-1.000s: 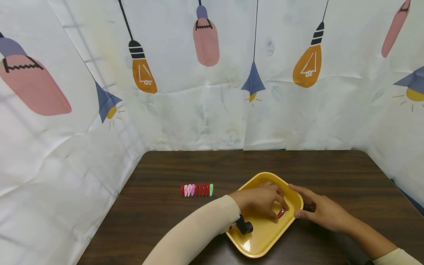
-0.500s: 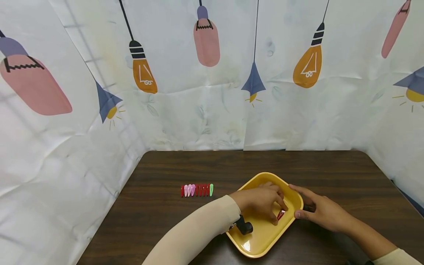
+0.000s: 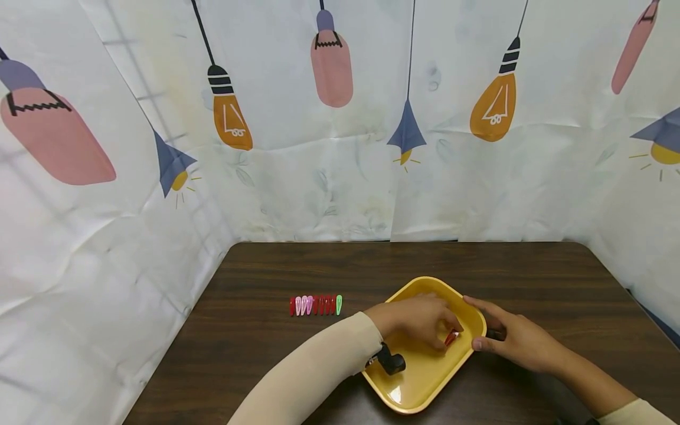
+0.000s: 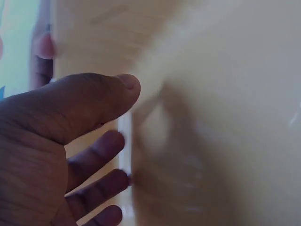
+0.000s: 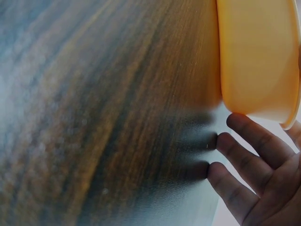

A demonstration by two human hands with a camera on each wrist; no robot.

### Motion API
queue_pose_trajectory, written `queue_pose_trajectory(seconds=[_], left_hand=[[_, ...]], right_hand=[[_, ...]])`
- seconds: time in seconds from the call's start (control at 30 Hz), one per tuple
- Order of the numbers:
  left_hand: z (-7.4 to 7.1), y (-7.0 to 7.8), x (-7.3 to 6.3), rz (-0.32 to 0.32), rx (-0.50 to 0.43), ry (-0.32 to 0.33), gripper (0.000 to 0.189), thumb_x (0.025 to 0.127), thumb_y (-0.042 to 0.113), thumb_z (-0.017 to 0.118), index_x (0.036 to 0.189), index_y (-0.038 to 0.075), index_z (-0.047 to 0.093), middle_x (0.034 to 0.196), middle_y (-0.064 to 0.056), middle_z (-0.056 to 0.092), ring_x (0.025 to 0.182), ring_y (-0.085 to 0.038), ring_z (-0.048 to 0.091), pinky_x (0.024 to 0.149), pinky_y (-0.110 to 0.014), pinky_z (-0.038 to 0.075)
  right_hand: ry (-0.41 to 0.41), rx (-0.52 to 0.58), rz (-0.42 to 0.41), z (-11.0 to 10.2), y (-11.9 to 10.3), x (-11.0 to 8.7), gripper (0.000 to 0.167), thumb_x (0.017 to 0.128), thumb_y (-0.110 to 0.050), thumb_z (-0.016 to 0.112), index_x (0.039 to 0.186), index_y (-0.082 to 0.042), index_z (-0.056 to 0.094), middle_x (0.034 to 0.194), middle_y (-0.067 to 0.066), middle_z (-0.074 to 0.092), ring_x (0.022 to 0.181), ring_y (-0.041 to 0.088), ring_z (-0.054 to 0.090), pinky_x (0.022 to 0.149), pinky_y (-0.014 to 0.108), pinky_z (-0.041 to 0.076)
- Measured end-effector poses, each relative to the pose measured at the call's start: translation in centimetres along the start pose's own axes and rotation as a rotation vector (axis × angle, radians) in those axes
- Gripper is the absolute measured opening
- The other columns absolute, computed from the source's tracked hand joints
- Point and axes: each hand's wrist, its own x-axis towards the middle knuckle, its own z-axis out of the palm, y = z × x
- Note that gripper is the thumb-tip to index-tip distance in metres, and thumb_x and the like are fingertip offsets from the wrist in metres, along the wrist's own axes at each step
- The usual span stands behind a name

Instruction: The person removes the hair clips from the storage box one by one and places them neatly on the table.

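My left hand [image 3: 422, 319] reaches down inside a yellow plastic tray [image 3: 419, 403]. Between its thumb and index fingertip is a small red hair clip [image 3: 451, 337], pinched near the tray's right end. In the left wrist view, the thumb of the left hand [image 4: 70, 136] covers the index finger, and the clip does not show. On the tray's right side my right hand [image 3: 523, 339] touches the rim with thumb and index finger spread apart. The right wrist view has the other fingers of the right hand [image 5: 258, 165] loosely extended below the tray's outer wall [image 5: 258, 61].
A row of hair clips [image 3: 316, 304], red, pink and one green, lies side by side on the dark wood table [image 3: 255, 354], left of the tray. A black wrist camera [image 3: 392, 361] hangs over the tray. Behind the table hangs a lamp-patterned sheet [image 3: 361, 195].
The red clip has shifted slightly toward the tray's far side and turned a little, along with my left fingertips. My right hand and the tray have stayed put.
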Motion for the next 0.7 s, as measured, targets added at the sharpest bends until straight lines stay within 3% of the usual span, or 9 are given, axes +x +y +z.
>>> queue_pose_trajectory(seconds=[0.13, 0.27, 0.43, 0.7], left_hand=[[-0.6, 0.0, -0.2, 0.017, -0.138, -0.008, 0.044, 0.086, 0.024, 0.084, 0.128, 0.018, 0.072, 0.095, 0.018, 0.065, 0.082, 0.003, 0.054, 0.074, -0.009, 0.043], [-1.2, -0.3, -0.8, 0.005, -0.225, 0.003, 0.046, 0.088, 0.021, 0.083, 0.131, 0.012, 0.070, 0.093, 0.017, 0.066, 0.080, 0.004, 0.056, 0.073, -0.009, 0.045], [-1.8, -0.6, -1.8, -0.028, -0.268, 0.043, 0.047, 0.088, 0.024, 0.084, 0.132, 0.013, 0.071, 0.096, 0.019, 0.067, 0.082, 0.004, 0.057, 0.073, -0.011, 0.046], [-2.6, -1.8, -3.9, -0.002, -0.291, 0.151, 0.048, 0.088, 0.027, 0.084, 0.132, 0.012, 0.071, 0.100, 0.019, 0.068, 0.091, 0.000, 0.061, 0.077, -0.012, 0.047]], right_hand=[[-0.007, 0.010, 0.001, 0.0, -0.1, 0.0, 0.081, 0.092, -0.049, 0.073, 0.160, -0.035, 0.032, 0.121, 0.010, 0.072, 0.105, 0.033, 0.069, 0.077, 0.052, 0.054], [-0.009, 0.007, 0.007, -0.1, -0.2, 0.0, 0.080, 0.092, -0.048, 0.073, 0.160, -0.035, 0.032, 0.122, 0.011, 0.071, 0.107, 0.034, 0.068, 0.079, 0.056, 0.054], [-0.008, 0.008, 0.008, -0.1, -0.2, 0.0, 0.080, 0.093, -0.048, 0.073, 0.160, -0.035, 0.032, 0.123, 0.012, 0.071, 0.108, 0.035, 0.068, 0.081, 0.057, 0.054], [-0.013, 0.014, 0.013, -0.1, -0.2, 0.0, 0.080, 0.093, -0.048, 0.073, 0.160, -0.036, 0.031, 0.124, 0.011, 0.070, 0.109, 0.036, 0.068, 0.081, 0.059, 0.054]])
